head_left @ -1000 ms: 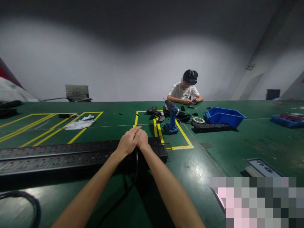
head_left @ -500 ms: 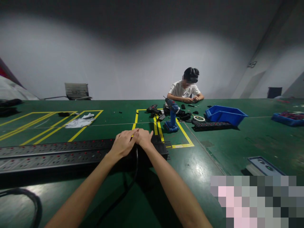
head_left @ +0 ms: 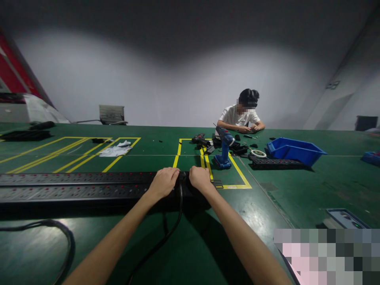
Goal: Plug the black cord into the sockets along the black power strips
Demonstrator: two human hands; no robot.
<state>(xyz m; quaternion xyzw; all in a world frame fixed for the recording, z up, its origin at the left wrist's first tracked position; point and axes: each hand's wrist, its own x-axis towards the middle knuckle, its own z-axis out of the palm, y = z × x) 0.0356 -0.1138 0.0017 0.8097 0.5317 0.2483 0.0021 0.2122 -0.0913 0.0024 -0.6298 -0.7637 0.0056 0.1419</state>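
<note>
Two long black power strips (head_left: 89,193) with red switches lie side by side, running from the left edge to just under my hands. My left hand (head_left: 164,183) is closed over their right part, fingers curled towards the far edge. Close to the right end, my right hand (head_left: 200,179) is closed over the strips too, its fingertips hidden on the far side. Between my hands a black power cable (head_left: 181,198) comes off the top and hangs down towards me. What lies beneath my palms is hidden.
Beyond my right hand a blue cordless drill (head_left: 225,148) stands upright among small black parts. Further right are a tape roll (head_left: 258,153), a short power strip (head_left: 276,163) and a blue bin (head_left: 295,149). A person (head_left: 240,114) sits across the table. Another cable (head_left: 69,241) curves at lower left.
My hands were together over the cable and are now apart on either side of it, the right one moved rightward. The view has turned slightly left.
</note>
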